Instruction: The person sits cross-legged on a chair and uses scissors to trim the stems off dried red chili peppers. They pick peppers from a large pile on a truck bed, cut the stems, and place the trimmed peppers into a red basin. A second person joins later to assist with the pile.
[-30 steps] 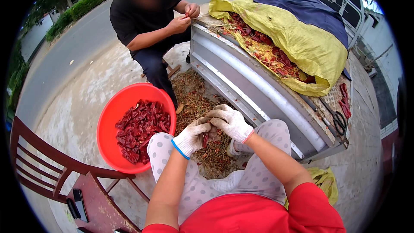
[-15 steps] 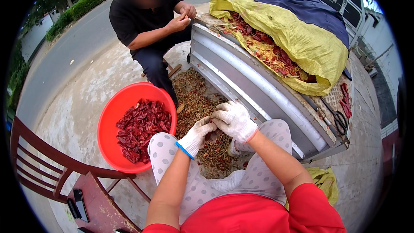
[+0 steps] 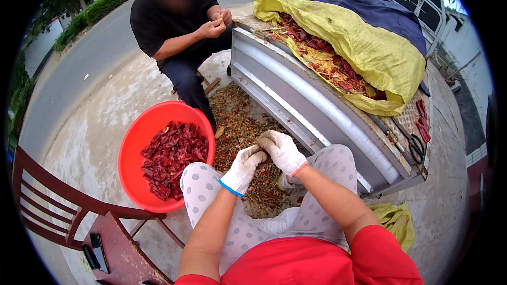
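Note:
My left hand (image 3: 243, 168) and my right hand (image 3: 282, 151), both in white knit gloves with dirty fingertips, meet between my knees. Their fingers are closed and pressed together at the tips. Whatever they pinch is hidden by the gloves. Below them, a heap of dry stems and reddish scraps (image 3: 235, 113) covers the ground. To the left stands a red plastic basin (image 3: 129, 145), with dark red dried chili peppers (image 3: 171, 155) piled inside it.
A truck bed (image 3: 311, 108) bears a yellow woven sack (image 3: 364, 58) of chilies, with scissors (image 3: 414, 145) at its near corner. Across from me a person in black (image 3: 158, 31) sits with both hands together. A wooden chair (image 3: 113, 248) holding phones stands at lower left.
My hands have shifted slightly, and the right glove has turned a little with its fingers more curled. The other person's hands have moved a bit left and lower.

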`<state>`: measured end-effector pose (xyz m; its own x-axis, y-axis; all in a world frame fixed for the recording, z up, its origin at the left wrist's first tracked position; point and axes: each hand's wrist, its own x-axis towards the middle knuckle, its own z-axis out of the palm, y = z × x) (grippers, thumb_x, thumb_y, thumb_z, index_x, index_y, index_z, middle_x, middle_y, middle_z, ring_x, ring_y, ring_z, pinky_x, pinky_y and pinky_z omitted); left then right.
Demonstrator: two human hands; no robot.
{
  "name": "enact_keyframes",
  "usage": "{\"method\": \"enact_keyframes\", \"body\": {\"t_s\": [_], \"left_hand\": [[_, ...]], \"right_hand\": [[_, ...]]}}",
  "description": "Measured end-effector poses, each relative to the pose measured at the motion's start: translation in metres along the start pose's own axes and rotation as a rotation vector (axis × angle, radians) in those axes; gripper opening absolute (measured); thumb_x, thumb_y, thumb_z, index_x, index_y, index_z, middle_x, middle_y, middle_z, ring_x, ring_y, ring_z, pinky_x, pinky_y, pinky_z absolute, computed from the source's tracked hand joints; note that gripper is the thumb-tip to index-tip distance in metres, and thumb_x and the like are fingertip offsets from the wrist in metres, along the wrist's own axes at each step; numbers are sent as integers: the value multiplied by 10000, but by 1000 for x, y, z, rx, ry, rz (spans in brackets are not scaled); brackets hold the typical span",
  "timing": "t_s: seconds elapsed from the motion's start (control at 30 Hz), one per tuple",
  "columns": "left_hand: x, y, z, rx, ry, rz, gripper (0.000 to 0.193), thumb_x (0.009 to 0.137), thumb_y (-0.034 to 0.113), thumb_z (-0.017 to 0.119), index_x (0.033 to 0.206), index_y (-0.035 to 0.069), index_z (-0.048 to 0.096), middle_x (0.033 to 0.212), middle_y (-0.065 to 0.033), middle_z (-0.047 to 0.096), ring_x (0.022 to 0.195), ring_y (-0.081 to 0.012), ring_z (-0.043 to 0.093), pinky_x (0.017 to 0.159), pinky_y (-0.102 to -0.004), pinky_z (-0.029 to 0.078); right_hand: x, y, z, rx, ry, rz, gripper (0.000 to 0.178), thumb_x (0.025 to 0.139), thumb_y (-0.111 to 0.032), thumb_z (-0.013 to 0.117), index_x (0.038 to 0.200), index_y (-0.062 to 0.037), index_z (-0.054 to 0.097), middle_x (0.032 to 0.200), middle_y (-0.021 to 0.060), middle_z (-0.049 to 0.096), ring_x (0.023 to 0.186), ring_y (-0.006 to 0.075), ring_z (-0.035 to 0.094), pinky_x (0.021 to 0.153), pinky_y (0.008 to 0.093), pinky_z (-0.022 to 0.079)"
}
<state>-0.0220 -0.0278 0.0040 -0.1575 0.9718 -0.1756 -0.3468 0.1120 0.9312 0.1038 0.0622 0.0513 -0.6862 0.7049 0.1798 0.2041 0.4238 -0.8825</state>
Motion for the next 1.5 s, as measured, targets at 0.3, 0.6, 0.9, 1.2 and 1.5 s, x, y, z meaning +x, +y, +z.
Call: {"method": "enact_keyframes", "body": {"t_s": [0.3, 0.6, 0.9, 1.2, 1.5], "left_hand": [[-1, 14, -6, -3, 38, -10, 150, 898, 129, 536, 953, 57, 656, 690, 32, 513, 548, -52, 418, 476, -202, 326], [17, 3, -41, -630, 145, 104, 81, 888, 75, 554, 956, 89, 593, 720, -37, 533, 560, -136, 453, 465, -261, 344], [22, -6, -54, -669, 79, 125, 81, 890, 151, 640, 933, 115, 581, 661, 3, 419, 496, -100, 316, 441, -250, 250], [24, -8, -53, -713, 69, -2, 144, 936, 220, 610, 922, 82, 575, 684, -27, 479, 514, -128, 376, 459, -268, 285], [28, -13, -44, -713, 34, -81, 146, 937, 216, 609, 947, 71, 599, 757, -63, 571, 586, -168, 499, 513, -301, 379]], "right_hand": [[8, 1, -41, -54, -55, 228, 351, 924, -326, 594, 1038, -1, 661, 905, 125, 668, 835, 240, 625, 748, 348, 487], [98, 2, -168, -316, 179, 279, 336, 883, -287, 577, 1035, -16, 706, 1002, 210, 710, 993, 331, 670, 875, 389, 496], [114, 28, -318, -1299, 504, 436, 517, 852, -467, 634, 1170, -61, 651, 1201, 193, 640, 1117, 369, 610, 953, 449, 485], [112, 38, -277, -1251, 408, 463, 421, 864, -408, 624, 1111, -70, 665, 1126, 217, 669, 1078, 373, 630, 917, 466, 500], [82, 7, -266, -1112, 411, 288, 329, 942, -301, 527, 1184, -106, 637, 1051, 203, 682, 998, 385, 641, 869, 480, 498]]}}
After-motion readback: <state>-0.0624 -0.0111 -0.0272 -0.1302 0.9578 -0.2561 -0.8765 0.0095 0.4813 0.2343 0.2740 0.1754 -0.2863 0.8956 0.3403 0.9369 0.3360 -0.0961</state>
